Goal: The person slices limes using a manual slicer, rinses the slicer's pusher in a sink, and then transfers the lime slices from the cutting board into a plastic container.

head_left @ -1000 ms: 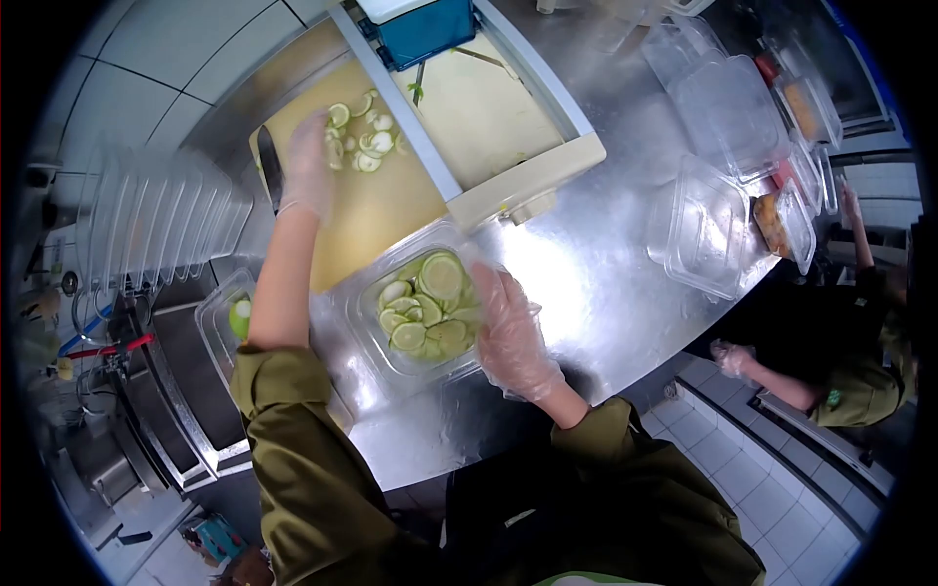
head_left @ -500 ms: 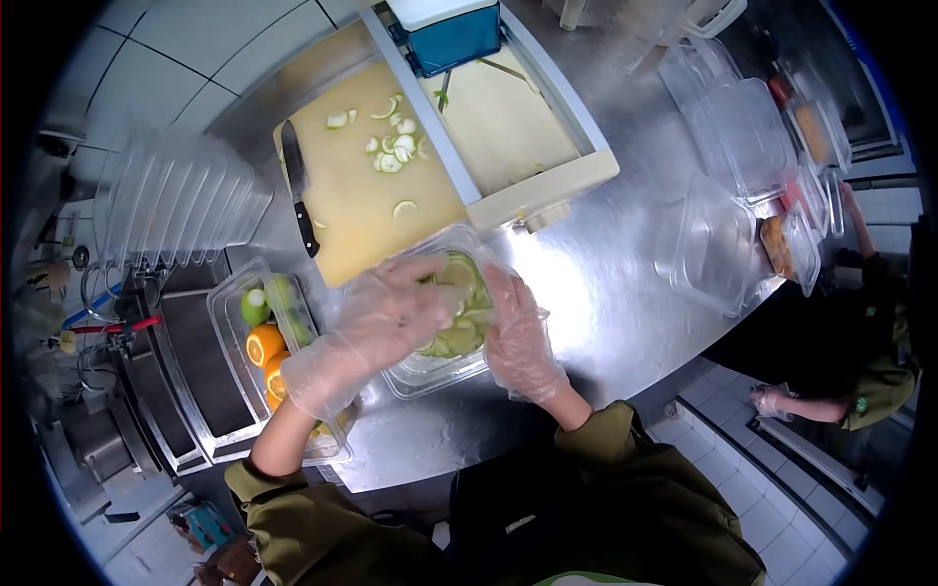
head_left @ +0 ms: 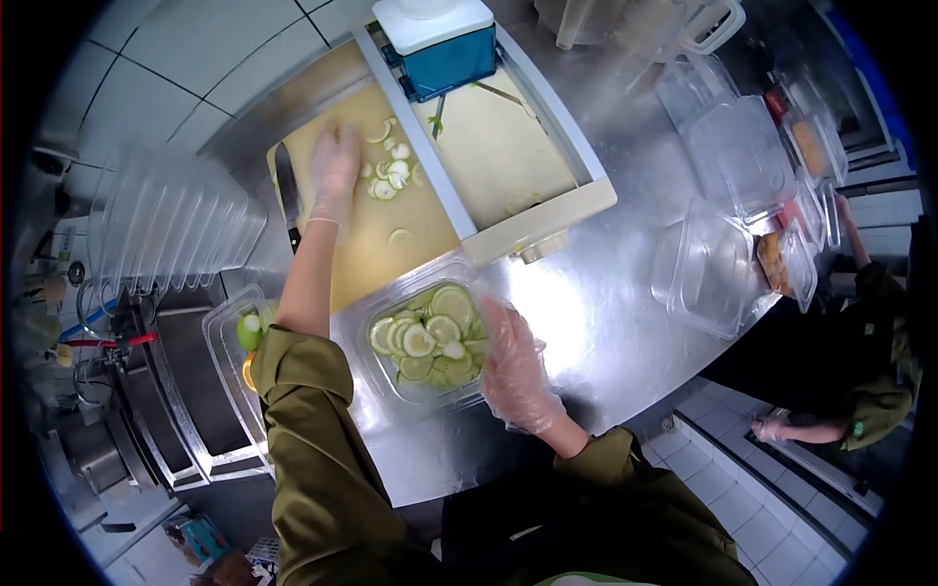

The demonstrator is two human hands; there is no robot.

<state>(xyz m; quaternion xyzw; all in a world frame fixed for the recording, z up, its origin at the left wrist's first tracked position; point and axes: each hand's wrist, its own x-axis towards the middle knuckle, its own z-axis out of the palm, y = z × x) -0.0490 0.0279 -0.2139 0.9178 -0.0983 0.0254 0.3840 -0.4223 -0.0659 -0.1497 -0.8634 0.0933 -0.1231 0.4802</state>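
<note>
A clear plastic container (head_left: 379,391) holds lime slices (head_left: 420,339) and sits on the steel counter. My right hand (head_left: 516,371), in a clear glove, grips its right rim. My gloved left hand (head_left: 335,166) is over the far left of the yellowish cutting board (head_left: 366,254), fingers drawn together at the spot where lime end pieces lay. What is under its fingertips is hidden. More lime ends (head_left: 394,176) lie on the board just right of this hand. A black-handled knife (head_left: 287,186) lies along the board's left edge.
Beyond the container stands a slicer (head_left: 508,146) with a blue and white top. Left is a bin (head_left: 223,337) with a lime and orange, partly behind my sleeve. Stacked clear containers (head_left: 176,215) stand far left, others (head_left: 713,273) right. A co-worker's arm (head_left: 811,430) shows at right.
My left hand has left the lime slices in the container and moved up and left onto the cutting board. My right hand stays at the container's rim.
</note>
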